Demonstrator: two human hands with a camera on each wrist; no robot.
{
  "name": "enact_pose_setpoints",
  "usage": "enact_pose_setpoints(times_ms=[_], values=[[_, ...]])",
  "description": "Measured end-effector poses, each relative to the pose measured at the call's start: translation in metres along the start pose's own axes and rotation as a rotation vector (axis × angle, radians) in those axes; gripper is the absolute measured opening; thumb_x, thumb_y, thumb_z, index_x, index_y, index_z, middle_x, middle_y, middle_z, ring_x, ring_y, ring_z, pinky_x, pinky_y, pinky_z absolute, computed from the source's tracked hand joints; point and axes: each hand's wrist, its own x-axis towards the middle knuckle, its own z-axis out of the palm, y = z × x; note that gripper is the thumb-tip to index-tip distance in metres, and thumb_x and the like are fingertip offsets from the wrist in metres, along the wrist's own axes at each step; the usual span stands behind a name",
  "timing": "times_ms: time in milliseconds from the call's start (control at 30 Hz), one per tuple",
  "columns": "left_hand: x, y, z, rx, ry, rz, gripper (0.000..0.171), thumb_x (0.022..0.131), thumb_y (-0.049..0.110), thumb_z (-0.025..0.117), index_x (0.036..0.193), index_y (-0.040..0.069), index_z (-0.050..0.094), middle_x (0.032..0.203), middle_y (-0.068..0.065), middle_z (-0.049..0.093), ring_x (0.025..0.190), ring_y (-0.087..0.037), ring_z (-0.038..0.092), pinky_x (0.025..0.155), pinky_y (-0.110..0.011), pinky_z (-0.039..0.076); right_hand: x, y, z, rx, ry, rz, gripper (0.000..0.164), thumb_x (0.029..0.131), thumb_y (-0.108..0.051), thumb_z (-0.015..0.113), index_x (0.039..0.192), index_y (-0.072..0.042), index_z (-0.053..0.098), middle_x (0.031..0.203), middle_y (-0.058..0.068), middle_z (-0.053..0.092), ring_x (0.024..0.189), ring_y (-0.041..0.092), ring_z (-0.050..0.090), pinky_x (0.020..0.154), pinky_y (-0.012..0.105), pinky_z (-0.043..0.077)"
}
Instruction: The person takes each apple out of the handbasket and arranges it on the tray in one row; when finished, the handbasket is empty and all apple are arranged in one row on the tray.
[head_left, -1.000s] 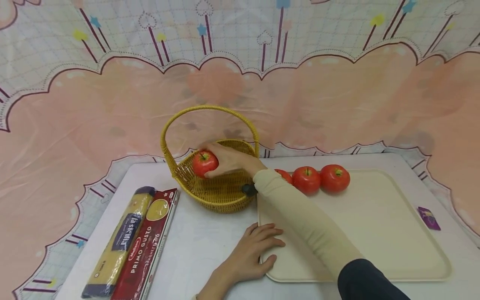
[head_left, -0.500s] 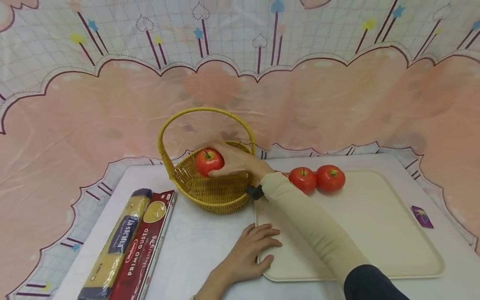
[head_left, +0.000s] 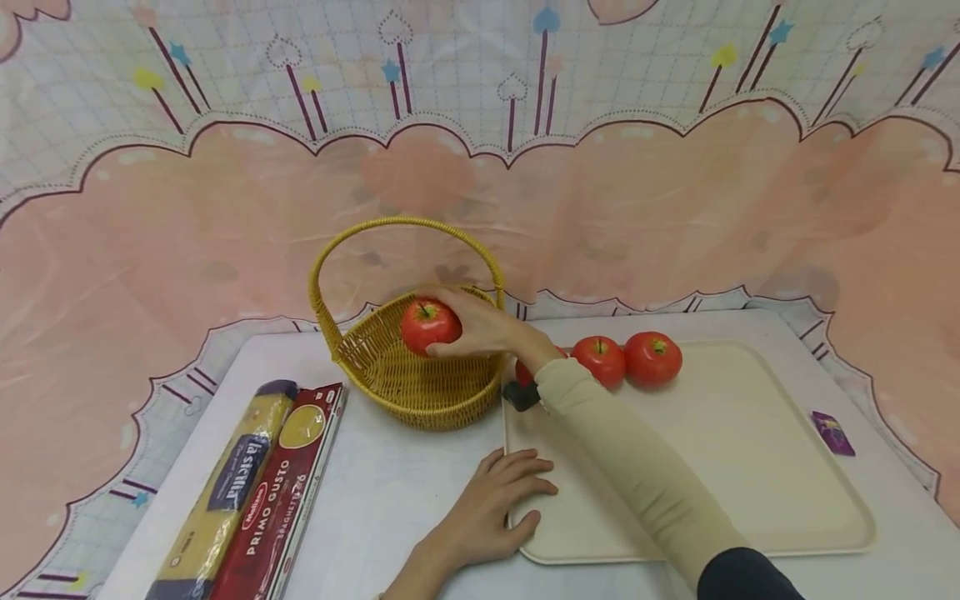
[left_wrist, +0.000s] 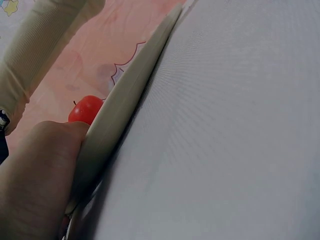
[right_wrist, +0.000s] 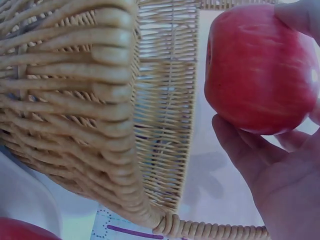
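My right hand (head_left: 480, 323) grips a red apple (head_left: 430, 326) above the yellow wicker basket (head_left: 420, 414), under its arched handle. In the right wrist view, fingers and thumb curl round the apple (right_wrist: 262, 70), which is clear of the basket's woven rim (right_wrist: 112, 100). My left hand (head_left: 491, 508) rests on the near left corner of the cream tray (head_left: 720, 467), fingers spread over its edge. Several more red apples, such as the rightmost apple (head_left: 653, 360), sit along the tray's far edge; one is partly hidden behind my right forearm.
Two spaghetti packs lie at the left: a yellow-and-blue pack (head_left: 225, 496) and a red pack (head_left: 277, 492). A small purple packet (head_left: 832, 433) lies right of the tray. A patterned cloth (head_left: 525, 225) hangs behind the white table (head_left: 397, 492).
The right hand has drawn slightly to the right over the basket, still gripping the apple. The left hand stays at the tray's corner. The head view has shifted a little.
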Motion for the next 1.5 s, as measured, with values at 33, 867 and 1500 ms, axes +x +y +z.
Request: enact_pose_setpoints(times_ms=[33,867,1500], values=[[0.0,0.0,0.0,0.003,0.001,0.002,0.029,0.087,0.023,0.058,0.115,0.029,0.06,0.136,0.009,0.052,0.135,-0.017,0.039,0.105,-0.055,0.032,0.0,0.0,0.0,-0.002,0.003,-0.002,0.08,0.077,-0.043,0.07,0.144,-0.026,0.031,0.14,-0.001,0.042,0.125,0.018,0.044,0.101,0.041,0.045],[-0.001,0.001,0.0,-0.007,-0.001,-0.012,0.029,0.086,0.024,0.059,0.115,0.028,0.061,0.136,0.009,0.052,0.136,-0.016,0.038,0.107,-0.054,0.032,-0.038,-0.002,0.0,0.124,0.089,0.019,0.07,0.078,-0.044,0.07,0.139,-0.037,0.036,0.141,-0.009,0.04,0.12,0.017,0.047,0.096,0.043,0.048],[-0.001,-0.001,-0.001,0.027,0.007,0.009,0.028,0.087,0.025,0.057,0.115,0.028,0.061,0.136,0.008,0.052,0.135,-0.017,0.04,0.105,-0.055,0.032,-0.062,0.003,0.001,0.167,0.167,0.008,0.07,0.079,-0.035,0.07,0.14,-0.037,0.037,0.137,-0.006,0.046,0.118,0.017,0.05,0.095,0.043,0.049]])
